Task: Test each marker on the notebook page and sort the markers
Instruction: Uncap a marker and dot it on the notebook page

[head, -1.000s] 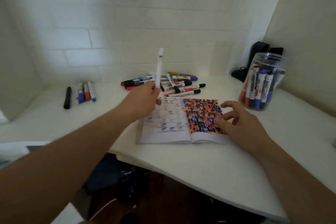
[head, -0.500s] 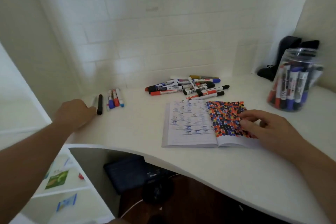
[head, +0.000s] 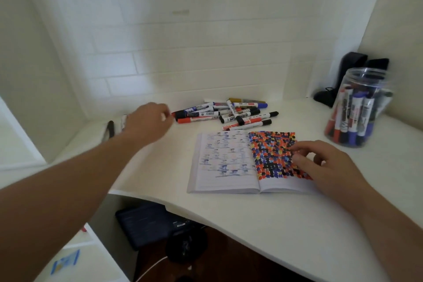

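— Bare skin and nothing in it: my left hand hangs with fingers loosely curled, empty, though a second ago it held a white marker upright. It dropped that by the wall and is swinging back.

— So one more tested and sorted?

— I'd judge so. My right hand lies flat-fingered on the notebook, pinning the dotted page.

— Counts?

— One notebook. One jar at the right, perhaps seven or eight markers inside. The untested pile behind the notebook, roughly a dozen. The sorted group is mostly behind my wrist; I can't count it.
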`<control>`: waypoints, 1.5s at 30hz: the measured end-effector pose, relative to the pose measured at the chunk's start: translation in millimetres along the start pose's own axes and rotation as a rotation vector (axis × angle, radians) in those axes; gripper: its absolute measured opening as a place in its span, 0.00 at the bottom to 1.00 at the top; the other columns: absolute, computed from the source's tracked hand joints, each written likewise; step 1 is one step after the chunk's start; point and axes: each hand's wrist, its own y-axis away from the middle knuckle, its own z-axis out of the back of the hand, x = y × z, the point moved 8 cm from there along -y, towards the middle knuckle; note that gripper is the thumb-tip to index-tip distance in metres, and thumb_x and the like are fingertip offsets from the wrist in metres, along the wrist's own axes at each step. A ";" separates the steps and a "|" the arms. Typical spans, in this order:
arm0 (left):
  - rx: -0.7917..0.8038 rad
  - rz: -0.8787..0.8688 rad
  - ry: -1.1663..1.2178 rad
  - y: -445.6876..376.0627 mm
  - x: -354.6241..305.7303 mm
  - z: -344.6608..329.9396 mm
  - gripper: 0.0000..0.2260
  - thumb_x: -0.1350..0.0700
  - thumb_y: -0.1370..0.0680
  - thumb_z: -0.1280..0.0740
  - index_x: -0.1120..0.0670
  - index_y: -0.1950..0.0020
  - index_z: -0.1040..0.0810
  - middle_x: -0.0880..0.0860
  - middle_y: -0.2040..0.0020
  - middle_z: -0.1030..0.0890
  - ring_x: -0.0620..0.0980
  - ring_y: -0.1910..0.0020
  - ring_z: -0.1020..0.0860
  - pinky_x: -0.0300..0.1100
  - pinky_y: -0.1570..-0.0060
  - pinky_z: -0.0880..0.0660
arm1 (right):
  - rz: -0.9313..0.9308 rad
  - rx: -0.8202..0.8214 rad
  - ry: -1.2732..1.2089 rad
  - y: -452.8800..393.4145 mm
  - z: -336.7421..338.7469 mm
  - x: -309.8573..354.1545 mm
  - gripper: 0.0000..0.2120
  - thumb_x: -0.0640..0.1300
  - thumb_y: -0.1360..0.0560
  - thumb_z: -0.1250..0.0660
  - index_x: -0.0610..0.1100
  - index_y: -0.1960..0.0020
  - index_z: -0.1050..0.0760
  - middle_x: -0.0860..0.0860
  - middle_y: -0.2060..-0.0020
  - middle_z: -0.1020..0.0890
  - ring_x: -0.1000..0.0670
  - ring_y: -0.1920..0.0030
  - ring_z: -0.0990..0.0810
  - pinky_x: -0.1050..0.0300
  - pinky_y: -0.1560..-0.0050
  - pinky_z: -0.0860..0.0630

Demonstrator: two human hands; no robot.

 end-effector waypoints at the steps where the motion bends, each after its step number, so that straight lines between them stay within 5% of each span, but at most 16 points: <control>1: 0.035 -0.075 0.068 -3.4 -30.7 -11.9 0.08 0.45 0.21 0.37 0.46 0.51 0.19 0.49 0.54 0.20 0.55 0.53 0.21 0.49 0.52 0.22 | 0.013 0.009 0.015 0.5 0.1 0.4 0.08 0.46 0.25 0.26 0.60 0.51 0.17 0.57 0.57 0.18 0.52 0.67 0.28 0.59 0.61 0.28; 7: 0.146 -0.243 0.135 -11.7 -162.9 -68.6 0.08 0.44 0.21 0.36 0.44 0.46 0.21 0.47 0.48 0.20 0.48 0.52 0.22 0.48 0.53 0.22 | -0.003 0.010 -0.004 -0.3 1.4 -7.1 0.08 0.48 0.25 0.27 0.60 0.49 0.17 0.58 0.56 0.19 0.55 0.64 0.26 0.59 0.58 0.28; 14: 0.219 -0.221 -0.064 -29.4 -170.6 -94.6 0.18 0.37 0.20 0.35 0.51 0.46 0.19 0.50 0.53 0.20 0.50 0.56 0.21 0.50 0.51 0.19 | 0.015 0.013 0.047 -4.0 0.7 -3.1 0.06 0.52 0.24 0.30 0.60 0.48 0.18 0.56 0.56 0.21 0.57 0.60 0.25 0.59 0.56 0.29; 21: 0.083 -0.327 -0.205 -16.6 -175.2 -74.4 0.17 0.43 0.16 0.40 0.53 0.36 0.26 0.55 0.39 0.23 0.57 0.41 0.24 0.57 0.43 0.25 | -0.010 -0.006 0.055 -4.0 1.9 -1.2 0.04 0.52 0.22 0.30 0.61 0.49 0.19 0.55 0.57 0.21 0.57 0.61 0.24 0.60 0.58 0.29; 24: -0.067 -0.456 -0.062 3.7 -186.8 -46.4 0.13 0.43 0.15 0.41 0.51 0.40 0.27 0.52 0.44 0.21 0.53 0.47 0.23 0.52 0.49 0.26 | 0.011 -0.079 0.082 -3.7 7.2 -0.2 0.06 0.54 0.22 0.30 0.62 0.46 0.21 0.55 0.57 0.22 0.55 0.62 0.25 0.59 0.58 0.28; 29: -0.084 -0.649 0.099 59.2 -218.6 -17.9 0.16 0.41 0.17 0.44 0.50 0.42 0.26 0.47 0.53 0.24 0.48 0.56 0.26 0.47 0.54 0.26 | 0.069 -0.242 0.220 -0.2 19.9 8.3 0.29 0.55 0.23 0.27 0.62 0.25 0.32 0.53 0.46 0.31 0.55 0.52 0.28 0.61 0.53 0.30; 36: 0.031 -0.683 0.530 105.1 -248.5 8.9 0.11 0.42 0.18 0.36 0.49 0.44 0.25 0.43 0.64 0.25 0.41 0.65 0.26 0.34 0.66 0.35 | 0.313 -0.306 0.456 6.1 16.8 28.3 0.12 0.54 0.23 0.30 0.50 0.45 0.14 0.52 0.64 0.25 0.49 0.62 0.28 0.49 0.61 0.27; 40: 0.174 -0.629 0.806 102.2 -252.7 9.5 0.18 0.43 0.23 0.27 0.45 0.38 0.28 0.41 0.52 0.20 0.40 0.54 0.22 0.34 0.59 0.26 | 0.227 -0.272 0.046 8.9 20.1 27.5 0.03 0.42 0.22 0.28 0.48 0.52 0.16 0.54 0.65 0.19 0.51 0.65 0.22 0.54 0.62 0.24; 43: 0.219 -0.632 0.664 97.1 -250.4 -13.2 0.26 0.42 0.27 0.24 0.42 0.33 0.29 0.39 0.43 0.23 0.38 0.47 0.25 0.36 0.50 0.26 | -0.039 -0.045 -0.560 3.4 3.8 12.7 0.12 0.47 0.18 0.34 0.46 0.55 0.15 0.47 0.66 0.20 0.49 0.66 0.25 0.54 0.66 0.28; 45: 0.234 -0.655 0.570 98.7 -249.4 -30.8 0.23 0.41 0.27 0.23 0.44 0.36 0.26 0.40 0.44 0.21 0.39 0.47 0.24 0.39 0.48 0.25 | -0.133 0.026 -0.659 1.5 -3.0 9.1 0.15 0.49 0.17 0.38 0.44 0.53 0.16 0.42 0.68 0.23 0.46 0.68 0.27 0.54 0.67 0.32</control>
